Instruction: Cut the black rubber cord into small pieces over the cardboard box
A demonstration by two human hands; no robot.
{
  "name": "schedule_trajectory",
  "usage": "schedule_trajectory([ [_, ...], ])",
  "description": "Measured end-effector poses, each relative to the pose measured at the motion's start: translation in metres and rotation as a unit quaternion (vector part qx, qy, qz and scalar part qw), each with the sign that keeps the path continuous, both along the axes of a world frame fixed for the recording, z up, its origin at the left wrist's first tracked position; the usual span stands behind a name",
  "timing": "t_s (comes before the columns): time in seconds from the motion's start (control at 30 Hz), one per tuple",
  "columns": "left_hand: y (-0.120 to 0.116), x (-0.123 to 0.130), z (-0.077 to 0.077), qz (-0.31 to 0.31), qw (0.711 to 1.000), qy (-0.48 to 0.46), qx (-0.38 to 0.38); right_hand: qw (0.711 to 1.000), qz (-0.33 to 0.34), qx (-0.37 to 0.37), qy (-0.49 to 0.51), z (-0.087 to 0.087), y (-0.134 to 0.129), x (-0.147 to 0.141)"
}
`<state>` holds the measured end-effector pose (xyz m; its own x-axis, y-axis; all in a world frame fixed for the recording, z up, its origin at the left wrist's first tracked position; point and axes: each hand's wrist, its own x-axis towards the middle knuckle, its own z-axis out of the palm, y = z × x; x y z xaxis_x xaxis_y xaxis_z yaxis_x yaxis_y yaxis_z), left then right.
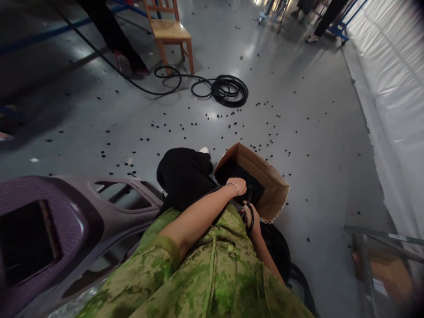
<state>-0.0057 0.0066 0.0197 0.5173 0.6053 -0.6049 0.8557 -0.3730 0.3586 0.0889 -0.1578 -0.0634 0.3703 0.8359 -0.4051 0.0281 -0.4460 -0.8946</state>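
The right hand (255,224) is clamped on black-handled scissors (251,215) at the near edge of an open cardboard box (276,187). The left hand (237,186) curls closed over the dark contents (253,185) — whether it pinches anything, I cannot tell. The black-clad knee (183,176) crowds the box's left side; beyond the far rim, speck-strewn floor (298,110) opens toward the coiled hose (228,90) and, rightward, white sheeting (394,75).

Wdn chair (170,30) nr blk hose coil (241,95) on gry flr (324,194), phone (26,240) atop purple seat (71,223), wht sheeting (394,88) R.
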Motion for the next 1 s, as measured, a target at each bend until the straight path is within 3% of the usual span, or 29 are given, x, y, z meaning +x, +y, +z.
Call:
schedule_trajectory([
  [0.23, -0.002, 0.002, -0.003, -0.015, 1.000, 0.018, -0.011, 0.996, 0.043, 0.017, -0.076, -0.007, -0.001, -0.001],
  [0.63, -0.002, 0.002, -0.005, -0.031, 0.999, 0.035, -0.011, 0.992, 0.060, 0.013, -0.107, -0.006, 0.000, -0.005],
  [1.0, -0.002, 0.004, -0.016, -0.033, 0.999, 0.037, -0.012, 0.988, 0.059, 0.026, -0.142, -0.018, 0.000, -0.004],
])
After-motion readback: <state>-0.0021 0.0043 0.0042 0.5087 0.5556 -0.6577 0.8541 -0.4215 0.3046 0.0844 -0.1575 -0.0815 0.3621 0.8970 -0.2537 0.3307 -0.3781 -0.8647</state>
